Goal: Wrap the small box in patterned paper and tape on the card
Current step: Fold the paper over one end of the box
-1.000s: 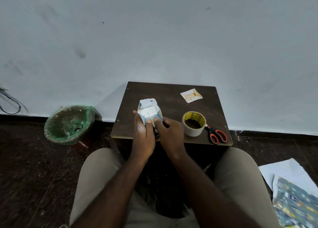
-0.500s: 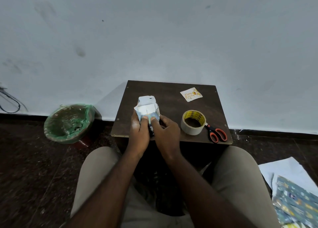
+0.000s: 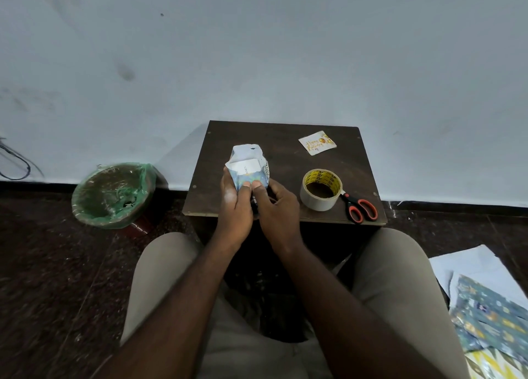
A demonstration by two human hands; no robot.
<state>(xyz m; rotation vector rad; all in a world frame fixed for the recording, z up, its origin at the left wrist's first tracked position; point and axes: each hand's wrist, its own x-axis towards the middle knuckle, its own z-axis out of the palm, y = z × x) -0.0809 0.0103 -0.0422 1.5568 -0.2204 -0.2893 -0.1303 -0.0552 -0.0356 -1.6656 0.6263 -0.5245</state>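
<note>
Head: left hand (image 3: 235, 207), right hand (image 3: 279, 210) grip one box (image 3: 248, 167).

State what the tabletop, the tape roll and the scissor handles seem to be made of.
Tabletop: dark brown board, likely laminated wood; matte, flat, screw heads at corners. Tape roll: smooth beige tape, seemingly plastic, on a yellow printed core, probably cardboard. Scissor handles: moulded plastic, orange-red and black, smooth with slight shine.
</note>
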